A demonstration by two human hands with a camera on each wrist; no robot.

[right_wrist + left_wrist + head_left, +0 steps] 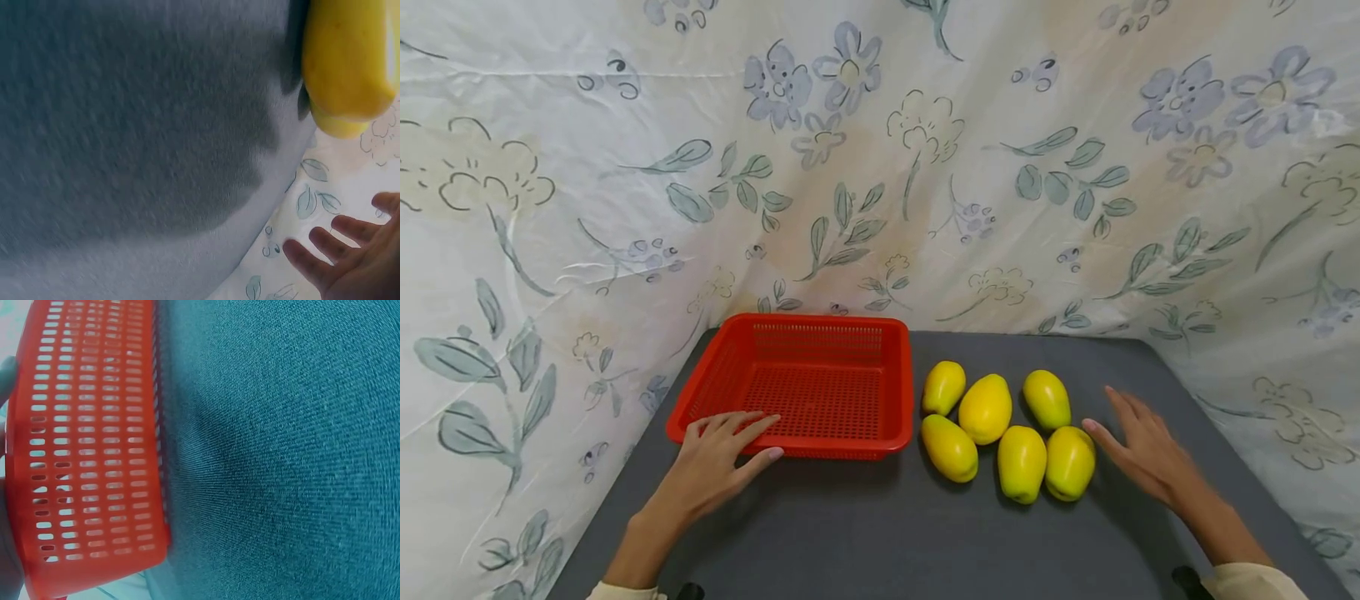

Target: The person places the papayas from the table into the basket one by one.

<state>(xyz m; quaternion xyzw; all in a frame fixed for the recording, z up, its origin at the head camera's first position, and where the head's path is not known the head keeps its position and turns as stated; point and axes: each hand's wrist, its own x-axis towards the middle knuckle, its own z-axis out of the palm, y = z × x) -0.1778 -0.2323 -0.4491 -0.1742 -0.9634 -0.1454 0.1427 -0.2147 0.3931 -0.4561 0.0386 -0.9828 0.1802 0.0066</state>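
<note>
At the left of the table stands a red plastic basket (815, 442) with perforated walls, and no fruit shows inside it. My left hand (721, 460) rests at its front-left rim, fingers stretched over the edge and thumb held apart in front. The left wrist view shows the slotted basket wall (94, 431) with fingertips at its rim. To the right of the basket lie several yellow mangoes with a green tinge, in a loose cluster. My right hand (1150, 454), fingers spread, hovers beside the rightmost mango (1071, 463). In the right wrist view, its fingers (334, 244) are apart from the mango (350, 59).
A dark grey cloth-textured table (850, 533) carries everything. Floral fabric (880, 167) hangs behind the table and along both its sides. The back mangoes (943, 387) lie close beside the basket's right wall.
</note>
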